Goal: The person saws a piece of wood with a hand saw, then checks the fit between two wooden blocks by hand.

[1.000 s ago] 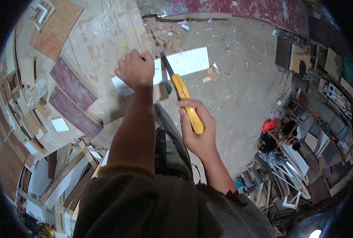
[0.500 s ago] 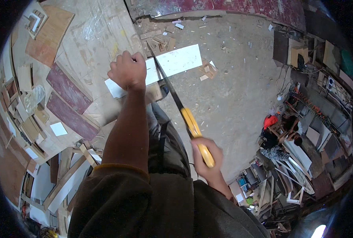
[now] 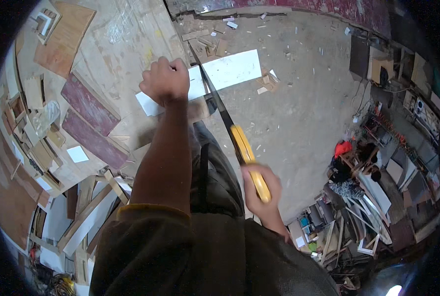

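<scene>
A long white board [image 3: 234, 68] lies across the right edge of the wooden worktable [image 3: 126, 54], its right part jutting out over the floor. My left hand [image 3: 165, 80] is closed in a fist over the board's left part, fingers curled at its far side; the fingertips are hidden. In my right hand [image 3: 263, 187] is the yellow handle [image 3: 243, 143] of a handsaw, with my fingers wrapped round it. The saw's dark blade [image 3: 215, 96] crosses the board just right of my left hand, its tip beyond the far edge. My leg [image 3: 215, 172] is below the board.
Maroon boards [image 3: 90, 103], a brown panel [image 3: 64, 39] and a small white piece [image 3: 78, 154] lie on the worktable. Wood scraps [image 3: 268, 81] litter the floor. Planks [image 3: 89, 217] lean at the lower left. Another person [image 3: 346, 167] crouches among timber at the right.
The saw has slid slightly forward, away from me, across the board. My left hand stays on the board. The whole view has shifted a little.
</scene>
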`<act>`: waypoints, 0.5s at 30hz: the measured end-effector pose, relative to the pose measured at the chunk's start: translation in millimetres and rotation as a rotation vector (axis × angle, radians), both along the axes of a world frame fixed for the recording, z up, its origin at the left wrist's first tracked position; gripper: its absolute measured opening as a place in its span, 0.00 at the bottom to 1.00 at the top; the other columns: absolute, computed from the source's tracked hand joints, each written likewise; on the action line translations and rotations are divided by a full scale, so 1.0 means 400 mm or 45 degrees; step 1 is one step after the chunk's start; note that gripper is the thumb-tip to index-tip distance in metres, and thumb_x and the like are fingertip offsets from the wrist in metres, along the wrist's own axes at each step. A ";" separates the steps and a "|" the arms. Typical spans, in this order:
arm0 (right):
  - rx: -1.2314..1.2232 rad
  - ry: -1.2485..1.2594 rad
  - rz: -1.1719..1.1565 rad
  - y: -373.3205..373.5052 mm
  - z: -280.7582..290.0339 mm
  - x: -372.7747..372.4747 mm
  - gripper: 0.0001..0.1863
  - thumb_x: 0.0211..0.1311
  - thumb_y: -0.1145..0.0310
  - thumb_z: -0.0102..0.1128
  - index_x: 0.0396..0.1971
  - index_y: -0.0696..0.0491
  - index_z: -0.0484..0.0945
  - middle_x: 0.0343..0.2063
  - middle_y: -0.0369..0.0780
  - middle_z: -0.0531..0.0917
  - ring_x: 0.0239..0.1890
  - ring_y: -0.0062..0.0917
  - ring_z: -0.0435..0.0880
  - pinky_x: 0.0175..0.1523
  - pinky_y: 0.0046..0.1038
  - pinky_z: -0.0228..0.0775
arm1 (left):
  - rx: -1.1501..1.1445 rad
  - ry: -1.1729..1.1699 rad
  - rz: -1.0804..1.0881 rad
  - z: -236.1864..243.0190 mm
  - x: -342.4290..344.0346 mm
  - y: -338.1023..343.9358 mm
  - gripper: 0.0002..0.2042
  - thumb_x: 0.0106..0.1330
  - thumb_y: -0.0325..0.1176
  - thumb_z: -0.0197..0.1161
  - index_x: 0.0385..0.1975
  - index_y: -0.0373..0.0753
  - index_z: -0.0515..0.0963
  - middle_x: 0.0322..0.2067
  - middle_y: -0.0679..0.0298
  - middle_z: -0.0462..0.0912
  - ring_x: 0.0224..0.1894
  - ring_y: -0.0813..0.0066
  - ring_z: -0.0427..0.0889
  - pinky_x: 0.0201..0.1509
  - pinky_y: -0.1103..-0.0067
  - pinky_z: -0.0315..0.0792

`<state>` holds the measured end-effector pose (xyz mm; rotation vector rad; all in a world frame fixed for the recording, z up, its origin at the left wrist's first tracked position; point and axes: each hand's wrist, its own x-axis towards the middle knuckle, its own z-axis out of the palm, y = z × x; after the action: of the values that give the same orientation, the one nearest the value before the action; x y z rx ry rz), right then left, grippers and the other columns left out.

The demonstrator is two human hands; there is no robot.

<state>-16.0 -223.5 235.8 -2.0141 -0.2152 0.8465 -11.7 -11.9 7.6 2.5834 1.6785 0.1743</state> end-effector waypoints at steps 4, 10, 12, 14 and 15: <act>0.050 -0.177 0.032 0.056 -0.032 0.053 0.05 0.64 0.80 0.59 0.38 0.58 0.80 0.28 0.39 0.84 0.29 0.16 0.79 0.36 0.20 0.71 | 0.110 -0.098 0.000 -0.014 0.023 0.024 0.09 0.55 0.39 0.57 0.19 0.43 0.76 0.23 0.62 0.80 0.30 0.52 0.78 0.34 0.57 0.66; 0.042 -0.082 0.018 -0.025 0.026 0.011 0.08 0.65 0.79 0.59 0.43 0.57 0.80 0.30 0.40 0.85 0.28 0.18 0.82 0.35 0.19 0.73 | 0.057 -0.056 0.015 -0.009 0.025 0.022 0.07 0.53 0.38 0.59 0.20 0.44 0.76 0.25 0.65 0.80 0.32 0.57 0.77 0.37 0.60 0.65; 0.060 -0.250 0.047 0.028 -0.030 0.051 0.09 0.65 0.79 0.59 0.43 0.57 0.80 0.29 0.40 0.85 0.27 0.18 0.82 0.34 0.19 0.72 | 0.078 -0.047 -0.002 -0.013 0.030 0.021 0.06 0.52 0.38 0.59 0.20 0.45 0.76 0.25 0.64 0.80 0.32 0.57 0.78 0.36 0.60 0.65; 0.049 0.030 0.059 0.080 -0.097 0.088 0.09 0.63 0.80 0.60 0.43 0.59 0.80 0.32 0.42 0.86 0.30 0.20 0.84 0.37 0.21 0.75 | 0.076 -0.035 -0.024 -0.015 0.016 0.003 0.06 0.52 0.38 0.60 0.19 0.45 0.76 0.25 0.64 0.79 0.31 0.57 0.78 0.36 0.60 0.65; 0.055 -0.039 0.048 0.095 -0.086 0.086 0.09 0.62 0.80 0.61 0.42 0.59 0.80 0.32 0.45 0.86 0.34 0.22 0.86 0.40 0.21 0.76 | 0.103 -0.027 -0.035 -0.028 0.013 0.015 0.06 0.52 0.38 0.60 0.19 0.45 0.76 0.24 0.64 0.79 0.31 0.57 0.77 0.36 0.60 0.65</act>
<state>18.5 -185.4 201.5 -1.9895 -0.2878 0.8282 -6.7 -5.9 -3.5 2.6502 1.6621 0.2729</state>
